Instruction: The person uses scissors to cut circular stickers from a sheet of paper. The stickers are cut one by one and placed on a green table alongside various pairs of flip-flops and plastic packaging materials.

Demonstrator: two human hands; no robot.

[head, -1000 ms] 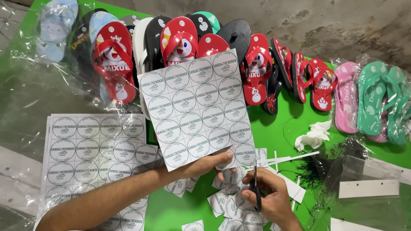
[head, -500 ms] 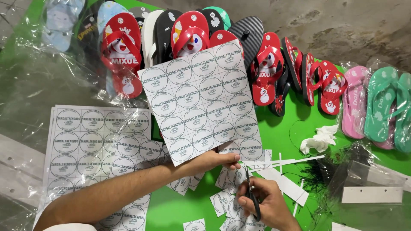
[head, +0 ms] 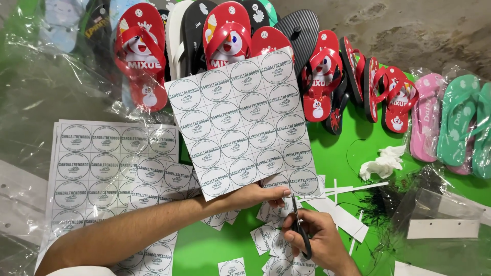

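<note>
Paper label sheet (head: 240,122) pinched by left hand (head: 258,196); right hand (head: 314,237) grips scissors (head: 299,225).

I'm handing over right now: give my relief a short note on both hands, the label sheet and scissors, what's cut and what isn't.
Left hand: pinches the bottom edge of the white paper sheet of round printed labels, held up over the green table.
Right hand: grips the dark-handled scissors, blades pointing up at that sheet's lower edge.
Done: small cut label squares lie heaped under the hands.
Left: the held sheet is mostly uncut; more uncut label sheets lie stacked at left.
</note>
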